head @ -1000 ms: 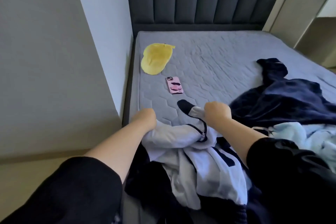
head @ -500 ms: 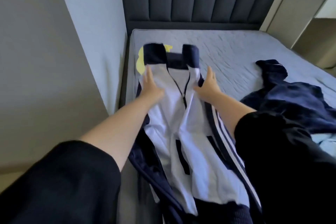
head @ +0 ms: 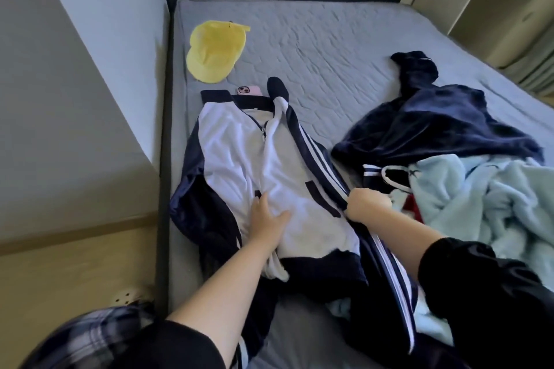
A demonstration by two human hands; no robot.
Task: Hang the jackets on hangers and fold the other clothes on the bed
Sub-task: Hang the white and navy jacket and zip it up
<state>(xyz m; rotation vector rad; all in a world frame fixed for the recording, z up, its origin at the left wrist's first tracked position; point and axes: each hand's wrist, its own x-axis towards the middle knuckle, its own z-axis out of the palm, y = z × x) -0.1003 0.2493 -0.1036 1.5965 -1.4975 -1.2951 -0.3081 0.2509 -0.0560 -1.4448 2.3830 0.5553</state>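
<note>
On the near-left of the bed (head: 329, 39): jacket (head: 239, 159) flat, collar overlapping the phone (head: 248, 90).
Our left hand (head: 266, 219) presses flat on its front, right hand (head: 367, 204) fists the striped sleeve (head: 314, 153); yank hard and we'd likely drag the phone along.

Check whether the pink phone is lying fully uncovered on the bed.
No, the collar of the jacket covers the lower part of the phone.

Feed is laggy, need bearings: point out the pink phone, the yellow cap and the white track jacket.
pink phone (head: 249, 90), head view, camera end.
yellow cap (head: 214, 49), head view, crown.
white track jacket (head: 236, 153), head view, white front panel.
</note>
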